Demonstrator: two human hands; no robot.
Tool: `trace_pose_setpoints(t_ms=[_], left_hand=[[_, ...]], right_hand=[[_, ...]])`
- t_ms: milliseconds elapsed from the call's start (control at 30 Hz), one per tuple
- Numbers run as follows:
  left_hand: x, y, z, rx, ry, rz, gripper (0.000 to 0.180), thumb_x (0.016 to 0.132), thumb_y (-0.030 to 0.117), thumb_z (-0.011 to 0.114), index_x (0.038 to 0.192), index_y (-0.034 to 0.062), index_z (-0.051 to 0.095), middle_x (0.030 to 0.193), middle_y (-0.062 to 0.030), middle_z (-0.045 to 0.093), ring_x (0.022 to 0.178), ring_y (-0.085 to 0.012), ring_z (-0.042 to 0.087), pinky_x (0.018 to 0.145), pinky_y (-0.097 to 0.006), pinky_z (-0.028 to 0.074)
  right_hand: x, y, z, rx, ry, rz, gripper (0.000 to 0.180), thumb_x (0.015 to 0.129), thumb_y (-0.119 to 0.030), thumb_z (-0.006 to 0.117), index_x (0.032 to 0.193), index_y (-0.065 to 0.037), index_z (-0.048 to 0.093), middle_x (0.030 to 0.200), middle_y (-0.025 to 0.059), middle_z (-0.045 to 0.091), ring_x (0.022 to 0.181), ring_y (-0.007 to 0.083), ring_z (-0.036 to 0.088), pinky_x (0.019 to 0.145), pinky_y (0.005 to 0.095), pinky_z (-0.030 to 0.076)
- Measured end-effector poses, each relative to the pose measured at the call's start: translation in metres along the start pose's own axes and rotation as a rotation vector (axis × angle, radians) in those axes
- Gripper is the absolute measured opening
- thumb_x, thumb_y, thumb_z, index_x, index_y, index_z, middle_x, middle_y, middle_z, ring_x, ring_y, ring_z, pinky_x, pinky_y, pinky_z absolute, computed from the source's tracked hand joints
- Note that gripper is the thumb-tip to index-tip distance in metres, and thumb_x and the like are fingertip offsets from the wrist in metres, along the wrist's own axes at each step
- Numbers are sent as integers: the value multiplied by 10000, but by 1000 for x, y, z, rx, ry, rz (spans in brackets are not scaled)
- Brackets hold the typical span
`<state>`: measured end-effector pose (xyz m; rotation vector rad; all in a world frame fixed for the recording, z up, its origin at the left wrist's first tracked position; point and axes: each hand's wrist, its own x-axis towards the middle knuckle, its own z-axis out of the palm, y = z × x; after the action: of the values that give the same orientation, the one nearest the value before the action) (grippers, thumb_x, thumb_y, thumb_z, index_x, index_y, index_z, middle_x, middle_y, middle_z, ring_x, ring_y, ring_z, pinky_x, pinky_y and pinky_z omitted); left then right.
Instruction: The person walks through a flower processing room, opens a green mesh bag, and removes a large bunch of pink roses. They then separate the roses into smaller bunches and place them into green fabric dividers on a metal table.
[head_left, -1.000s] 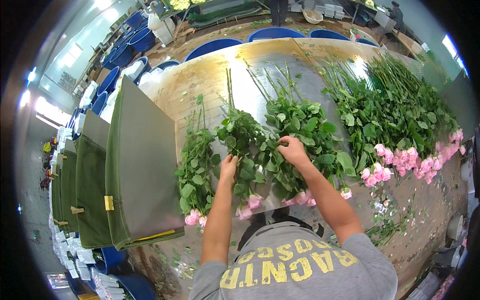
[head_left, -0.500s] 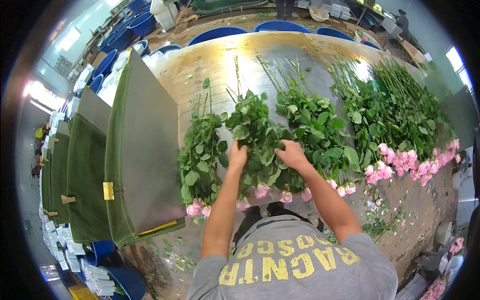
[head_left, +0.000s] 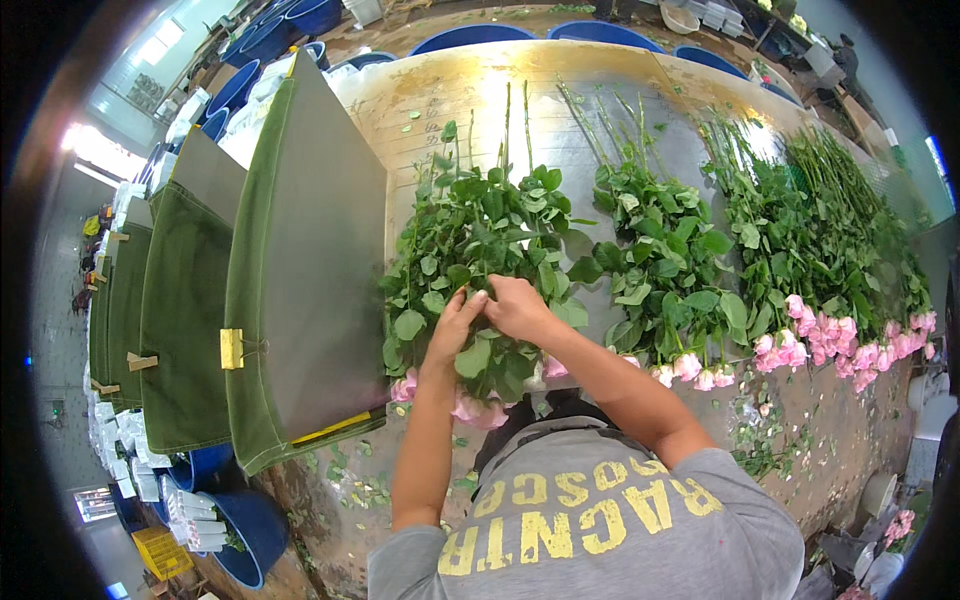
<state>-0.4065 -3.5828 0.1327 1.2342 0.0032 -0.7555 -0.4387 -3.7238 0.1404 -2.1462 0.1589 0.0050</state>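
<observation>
From my end, I see the left hand (head_left: 458, 325) and right hand (head_left: 515, 305), which were apart on the middle roses (head_left: 510, 215), now drawn together so they meet among the leaves. The middle roses have shifted left against the leftmost roses (head_left: 410, 325), closing the gap there, while more table (head_left: 560, 150) shows before the next roses (head_left: 665, 240) rightward.

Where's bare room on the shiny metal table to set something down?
Widest: far strip of the table, between long green stems and round blue tubs. Narrower: between the left and middle stems. Crowded: near side, with pink roses, green leaves, bare left hand and bare right hand.
</observation>
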Motion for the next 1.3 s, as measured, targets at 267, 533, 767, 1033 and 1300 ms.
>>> trace_pose_setpoints(t_ms=[267,533,767,1033,1300], left_hand=[[-3,3,-32,-28,24,-32,360,884,219,628,1177,42,516,969,-46,627,790,-139,615,666,-269,502],[-2,40,-79,330,280,357,334,862,143,662,1129,-32,563,1029,-66,630,877,-133,590,795,-274,467],[24,14,-116,807,559,82,576,810,247,656,1272,-56,494,1240,-199,568,1152,-301,533,972,-346,379],[-1,38,-50,1656,664,598,478,825,325,629,1202,45,543,1148,-183,578,1050,-382,544,877,-461,433],[42,-44,81,1299,247,217,629,786,233,649,1338,70,394,1268,-165,495,1051,-382,548,871,-455,451]], right_hand=[[6,16,-31,687,-330,179,535,835,-206,682,1290,-7,483,948,67,660,788,99,613,609,240,476],[-14,68,-1,-462,188,208,589,774,-307,690,1268,-98,447,1099,128,538,987,339,569,805,438,483],[-23,87,-8,-274,430,277,561,765,-228,679,1257,-109,437,1104,127,532,953,365,571,770,460,480],[-16,108,-27,109,316,378,526,708,-180,677,1201,-67,531,955,120,638,881,279,615,780,366,483],[-29,121,-47,295,168,312,590,684,-137,736,1210,33,533,896,65,590,778,148,544,712,278,467]])
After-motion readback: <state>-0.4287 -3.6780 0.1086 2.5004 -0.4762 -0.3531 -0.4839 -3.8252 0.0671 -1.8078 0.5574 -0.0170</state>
